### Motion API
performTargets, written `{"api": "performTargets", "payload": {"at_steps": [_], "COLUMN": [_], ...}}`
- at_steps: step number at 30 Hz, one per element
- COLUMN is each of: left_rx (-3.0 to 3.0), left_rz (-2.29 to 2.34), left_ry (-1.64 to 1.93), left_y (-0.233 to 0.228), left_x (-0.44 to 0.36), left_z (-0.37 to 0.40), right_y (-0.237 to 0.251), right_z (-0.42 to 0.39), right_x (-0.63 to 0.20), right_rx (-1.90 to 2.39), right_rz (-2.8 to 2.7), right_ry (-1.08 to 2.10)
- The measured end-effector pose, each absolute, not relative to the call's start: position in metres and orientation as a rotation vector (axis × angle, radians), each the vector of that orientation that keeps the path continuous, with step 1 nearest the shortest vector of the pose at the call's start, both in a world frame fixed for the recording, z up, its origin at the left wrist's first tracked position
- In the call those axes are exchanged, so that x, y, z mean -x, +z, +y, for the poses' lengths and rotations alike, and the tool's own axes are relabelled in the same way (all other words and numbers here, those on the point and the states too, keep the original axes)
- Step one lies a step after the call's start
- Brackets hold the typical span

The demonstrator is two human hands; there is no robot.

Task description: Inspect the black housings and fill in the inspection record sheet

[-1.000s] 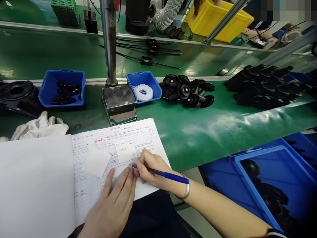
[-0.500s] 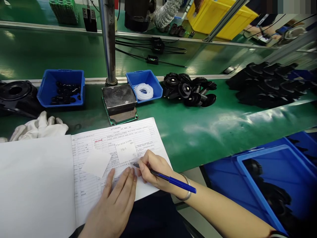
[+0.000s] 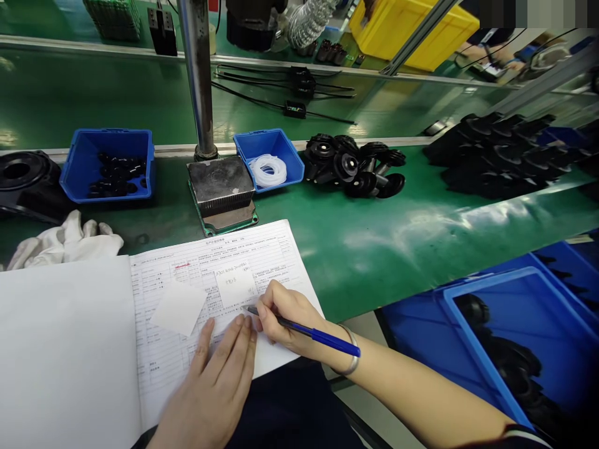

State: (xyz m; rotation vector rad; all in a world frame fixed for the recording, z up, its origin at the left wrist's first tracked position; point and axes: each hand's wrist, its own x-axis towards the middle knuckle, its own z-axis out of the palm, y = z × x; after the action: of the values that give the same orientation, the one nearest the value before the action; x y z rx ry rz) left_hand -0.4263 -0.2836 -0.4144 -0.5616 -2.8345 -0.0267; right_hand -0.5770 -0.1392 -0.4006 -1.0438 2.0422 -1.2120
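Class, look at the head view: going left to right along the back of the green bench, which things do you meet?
Black housing → bin of black parts → metal block → bin of white tubing → black wheels → black parts pile.

This is a factory assembly line. A long counter covered in green matting runs across the view, with a green conveyor belt along its far edge, bordered by metal rails. Small blue parts bins stand by the far edge, one with black rings, another with a coil of clear tubing. Heaps of identical black moulded parts lie near them. A steel press post rises over a metal block. Large blue crates of black parts sit below the near edge, and a yellow tote stands beyond the belt. A printed production form lies at the near edge.
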Motion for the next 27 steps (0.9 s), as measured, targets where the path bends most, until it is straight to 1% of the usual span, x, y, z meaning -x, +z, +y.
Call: {"api": "performTargets", "payload": {"at_steps": [4,8,27], "left_rx": [0.555,0.562,0.575], "left_rz": [-2.851,-2.868,-2.835], "left_ry": [-0.028,-0.046,-0.069], "left_y": [-0.4124,-0.4093,-0.4141], "left_x": [0.4262,0.4268,0.4271], "left_z": [-0.2840,-0.2853,-0.2848], "right_y": [-0.4005,-0.4003,-0.4011], "right_z": [-0.1372,-0.1349,-0.1362], "right_x": [0.5776,0.5775,0.5784], "right_rx": [1.108,1.054,1.032], "right_rz": [2.028,2.004,2.016], "right_ry": [-1.239,-1.278,-1.249]}}
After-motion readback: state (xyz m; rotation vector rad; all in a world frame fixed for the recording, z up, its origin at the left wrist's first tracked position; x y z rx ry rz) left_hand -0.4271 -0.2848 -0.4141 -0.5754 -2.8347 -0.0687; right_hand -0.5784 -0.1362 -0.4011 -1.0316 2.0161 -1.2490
